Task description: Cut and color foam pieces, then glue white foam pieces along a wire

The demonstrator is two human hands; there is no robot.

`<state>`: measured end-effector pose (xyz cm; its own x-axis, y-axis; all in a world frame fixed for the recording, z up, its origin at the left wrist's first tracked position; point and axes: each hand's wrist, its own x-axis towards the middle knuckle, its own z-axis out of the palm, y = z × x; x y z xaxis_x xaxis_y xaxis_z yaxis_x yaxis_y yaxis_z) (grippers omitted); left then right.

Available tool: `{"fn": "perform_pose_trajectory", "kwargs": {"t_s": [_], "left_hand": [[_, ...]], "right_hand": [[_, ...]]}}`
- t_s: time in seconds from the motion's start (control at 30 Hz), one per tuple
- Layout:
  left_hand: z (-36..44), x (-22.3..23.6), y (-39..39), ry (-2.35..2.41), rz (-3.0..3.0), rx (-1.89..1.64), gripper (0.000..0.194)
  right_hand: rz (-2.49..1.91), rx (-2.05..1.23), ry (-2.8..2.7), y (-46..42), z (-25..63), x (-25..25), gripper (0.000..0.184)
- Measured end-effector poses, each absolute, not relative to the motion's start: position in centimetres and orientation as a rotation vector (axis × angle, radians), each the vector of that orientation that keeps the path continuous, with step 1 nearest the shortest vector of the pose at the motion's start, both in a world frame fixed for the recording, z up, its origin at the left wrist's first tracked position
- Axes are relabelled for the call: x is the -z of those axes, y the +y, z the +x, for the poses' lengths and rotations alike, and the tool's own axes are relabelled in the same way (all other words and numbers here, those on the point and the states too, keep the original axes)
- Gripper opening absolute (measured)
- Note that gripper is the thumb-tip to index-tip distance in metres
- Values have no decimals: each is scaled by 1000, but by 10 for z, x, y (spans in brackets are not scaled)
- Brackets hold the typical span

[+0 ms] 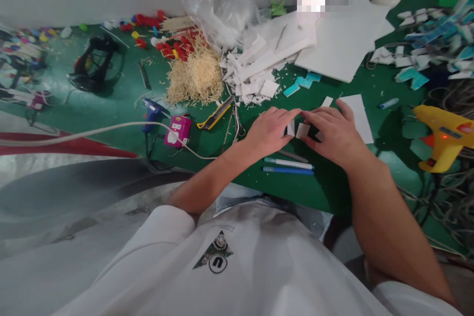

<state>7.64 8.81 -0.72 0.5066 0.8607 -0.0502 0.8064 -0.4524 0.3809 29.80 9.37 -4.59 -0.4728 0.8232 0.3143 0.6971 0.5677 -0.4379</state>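
Observation:
My left hand (269,129) is closed with thumb and fingers around a small white piece (291,129) that looks like cut foam board. Opposite it, my right hand (335,131) pinches another small white piece (302,131) between thumb and fingers. The fingertips of both hands nearly meet above the green table. Just below the hands lie a white-barrelled pen (289,163) and a blue pen (288,171), side by side. Beyond my right hand rest a white sheet (358,117) and a small white strip (327,102).
A yellow glue gun (444,133) stands at the right, beside tangled cords. Left of the hands are a yellow utility knife (217,112), a pink box (177,131) and a blue glue gun (154,110). White scraps (255,79), thin wooden sticks (196,74) and large white boards (340,39) lie behind.

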Motion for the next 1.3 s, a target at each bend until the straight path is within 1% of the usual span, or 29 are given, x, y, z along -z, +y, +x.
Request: {"fn": "perform_pose_trajectory", "kwargs": {"t_s": [0.2, 0.4, 0.57, 0.7, 0.83, 0.97, 1.13, 1.3], "left_hand": [[80, 5, 91, 1312, 2423, -147, 65], [78, 4, 91, 1285, 2427, -108, 64], [64, 3, 89, 1297, 2411, -231, 63], [38, 4, 78, 1377, 2393, -392, 58], [12, 7, 64, 1459, 2379, -508, 53], [3, 11, 60, 1495, 2352, -438, 55], [7, 14, 71, 1393, 2377, -352, 60], [10, 17, 82, 1298, 2394, -286, 58]], "right_hand": [[-1270, -300, -2346, 90, 304, 42, 50], [-1497, -164, -2421, 84, 318, 16, 46], [-1586, -88, -2457, 76, 327, 9, 45], [-1540, -106, -2469, 72, 328, 17, 39], [-1476, -131, -2478, 71, 329, 21, 41], [-1377, -188, -2499, 74, 324, 21, 43], [-1353, -218, -2472, 77, 312, 28, 46], [-1305, -227, -2465, 79, 308, 36, 42]]}}
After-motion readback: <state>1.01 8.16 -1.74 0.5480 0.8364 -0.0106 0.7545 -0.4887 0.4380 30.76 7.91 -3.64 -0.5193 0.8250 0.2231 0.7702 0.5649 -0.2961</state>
